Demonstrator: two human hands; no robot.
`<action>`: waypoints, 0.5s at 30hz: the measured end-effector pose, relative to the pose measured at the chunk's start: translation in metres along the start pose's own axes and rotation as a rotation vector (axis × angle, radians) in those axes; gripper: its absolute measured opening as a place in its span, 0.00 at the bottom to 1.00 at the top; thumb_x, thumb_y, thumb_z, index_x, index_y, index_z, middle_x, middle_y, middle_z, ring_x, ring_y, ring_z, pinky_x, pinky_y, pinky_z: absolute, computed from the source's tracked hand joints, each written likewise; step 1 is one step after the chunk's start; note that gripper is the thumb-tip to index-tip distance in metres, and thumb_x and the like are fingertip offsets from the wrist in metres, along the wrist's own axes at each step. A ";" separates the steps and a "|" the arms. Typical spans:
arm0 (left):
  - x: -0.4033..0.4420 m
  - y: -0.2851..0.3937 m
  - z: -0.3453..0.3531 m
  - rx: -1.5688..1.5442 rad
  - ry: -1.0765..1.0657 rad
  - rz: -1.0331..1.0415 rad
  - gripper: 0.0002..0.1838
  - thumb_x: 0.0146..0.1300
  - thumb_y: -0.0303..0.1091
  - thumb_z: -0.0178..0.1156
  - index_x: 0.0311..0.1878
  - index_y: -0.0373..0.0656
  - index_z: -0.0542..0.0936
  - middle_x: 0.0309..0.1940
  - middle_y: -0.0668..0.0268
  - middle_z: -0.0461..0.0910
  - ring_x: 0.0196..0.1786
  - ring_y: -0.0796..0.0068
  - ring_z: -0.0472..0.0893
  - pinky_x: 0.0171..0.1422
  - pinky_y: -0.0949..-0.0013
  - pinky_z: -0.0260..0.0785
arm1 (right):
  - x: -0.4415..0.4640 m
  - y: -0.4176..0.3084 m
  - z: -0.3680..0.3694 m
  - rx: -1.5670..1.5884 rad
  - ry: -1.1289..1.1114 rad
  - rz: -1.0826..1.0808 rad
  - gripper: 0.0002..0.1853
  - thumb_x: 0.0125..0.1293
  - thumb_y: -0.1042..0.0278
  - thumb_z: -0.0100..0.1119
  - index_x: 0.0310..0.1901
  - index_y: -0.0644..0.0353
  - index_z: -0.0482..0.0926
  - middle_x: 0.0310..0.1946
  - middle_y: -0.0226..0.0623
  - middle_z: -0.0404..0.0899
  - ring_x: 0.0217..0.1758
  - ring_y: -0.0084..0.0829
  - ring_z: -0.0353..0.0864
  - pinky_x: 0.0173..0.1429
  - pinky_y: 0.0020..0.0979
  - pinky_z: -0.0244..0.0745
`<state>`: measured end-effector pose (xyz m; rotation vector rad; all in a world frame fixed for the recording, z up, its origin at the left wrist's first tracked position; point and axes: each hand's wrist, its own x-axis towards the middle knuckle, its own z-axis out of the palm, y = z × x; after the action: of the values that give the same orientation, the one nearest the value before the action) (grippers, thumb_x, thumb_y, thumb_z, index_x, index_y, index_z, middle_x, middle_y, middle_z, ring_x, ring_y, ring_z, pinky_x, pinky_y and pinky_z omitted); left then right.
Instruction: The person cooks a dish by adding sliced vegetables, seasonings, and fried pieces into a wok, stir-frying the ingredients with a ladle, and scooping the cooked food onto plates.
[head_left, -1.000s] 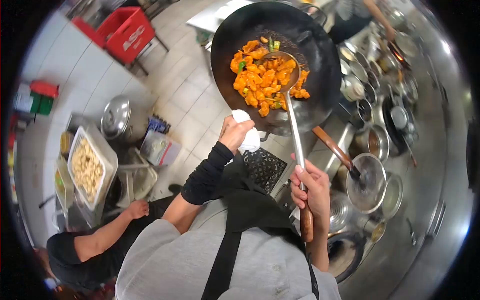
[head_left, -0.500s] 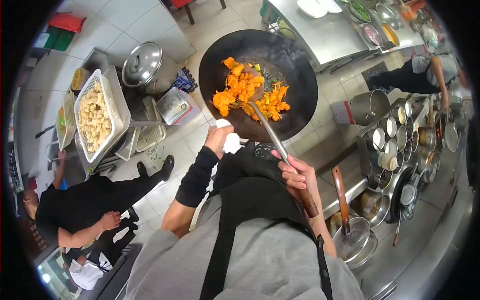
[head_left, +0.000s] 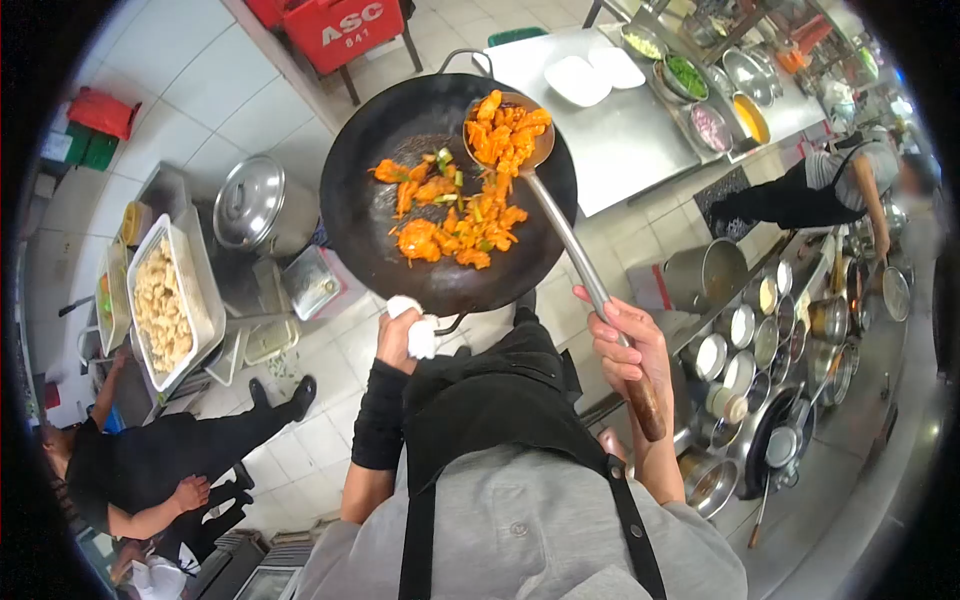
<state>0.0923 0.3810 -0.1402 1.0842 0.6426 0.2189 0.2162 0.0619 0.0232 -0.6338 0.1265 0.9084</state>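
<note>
A black wok with loop handles is in front of me, held up above the floor. My left hand is closed on a folded white cloth at the wok's near edge, beside the near handle; the cloth hides the exact grip. My right hand is wrapped around the wooden end of a long metal ladle. Its bowl sits over the far right of the wok, heaped with orange sauced food pieces. More of these pieces, with green bits, lie in the wok.
A steel table with white plates and ingredient bowls is ahead right. At left are a lidded pot and a basket of pale pieces. Condiment pots line the right counter. People work left and right.
The wok has moved leftward, with my left hand and the cloth. The ladle has risen to the wok's far right and now carries a heap of food. My right hand has shifted slightly right.
</note>
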 end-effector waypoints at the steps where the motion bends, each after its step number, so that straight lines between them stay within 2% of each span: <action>1: 0.007 0.001 0.008 0.077 0.002 0.067 0.04 0.61 0.27 0.53 0.31 0.38 0.75 0.26 0.56 0.80 0.22 0.67 0.80 0.22 0.64 0.74 | 0.011 -0.022 -0.003 -0.012 -0.013 -0.013 0.21 0.76 0.70 0.51 0.66 0.73 0.68 0.26 0.28 0.64 0.14 0.10 0.56 0.11 0.14 0.52; 2: 0.014 0.005 0.015 -0.026 0.039 -0.016 0.05 0.60 0.27 0.53 0.29 0.38 0.76 0.26 0.58 0.80 0.23 0.68 0.81 0.22 0.64 0.73 | 0.025 -0.046 -0.008 -0.015 -0.024 -0.025 0.21 0.76 0.70 0.51 0.65 0.73 0.68 0.26 0.28 0.64 0.14 0.09 0.56 0.11 0.14 0.53; 5: 0.036 -0.020 0.020 0.385 0.035 0.324 0.04 0.59 0.26 0.54 0.29 0.39 0.76 0.26 0.60 0.79 0.25 0.68 0.82 0.23 0.64 0.75 | 0.061 -0.115 -0.020 -0.042 -0.025 -0.070 0.21 0.76 0.70 0.51 0.64 0.73 0.68 0.26 0.28 0.65 0.14 0.09 0.56 0.11 0.13 0.54; 7: 0.039 -0.004 0.053 -0.107 0.189 0.015 0.02 0.58 0.26 0.54 0.33 0.39 0.75 0.27 0.59 0.80 0.27 0.66 0.83 0.24 0.63 0.76 | 0.089 -0.161 -0.036 -0.093 -0.006 -0.111 0.20 0.76 0.70 0.51 0.64 0.73 0.68 0.27 0.28 0.66 0.15 0.09 0.56 0.12 0.13 0.53; 9: 0.049 0.002 0.078 -0.157 0.245 -0.019 0.08 0.56 0.26 0.55 0.40 0.40 0.74 0.27 0.58 0.79 0.28 0.62 0.84 0.25 0.62 0.77 | 0.120 -0.204 -0.051 -0.164 0.042 -0.160 0.20 0.75 0.70 0.52 0.64 0.72 0.68 0.27 0.28 0.66 0.15 0.09 0.57 0.13 0.14 0.52; 13: 0.049 0.015 0.120 -0.186 0.322 -0.073 0.14 0.55 0.30 0.56 0.46 0.44 0.71 0.32 0.58 0.79 0.32 0.61 0.84 0.25 0.59 0.77 | 0.175 -0.260 -0.084 -0.456 0.167 -0.278 0.17 0.73 0.70 0.55 0.58 0.70 0.73 0.25 0.29 0.68 0.15 0.14 0.61 0.14 0.20 0.55; 15: 0.050 0.025 0.145 -0.219 0.347 -0.090 0.14 0.55 0.30 0.56 0.45 0.44 0.71 0.32 0.59 0.78 0.33 0.61 0.83 0.24 0.60 0.76 | 0.206 -0.283 -0.108 -0.520 0.199 -0.314 0.12 0.72 0.72 0.56 0.52 0.69 0.76 0.24 0.29 0.69 0.15 0.15 0.62 0.14 0.21 0.57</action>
<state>0.2204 0.3073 -0.0930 0.8100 0.9529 0.3952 0.5781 0.0177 -0.0086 -1.1931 -0.0357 0.5691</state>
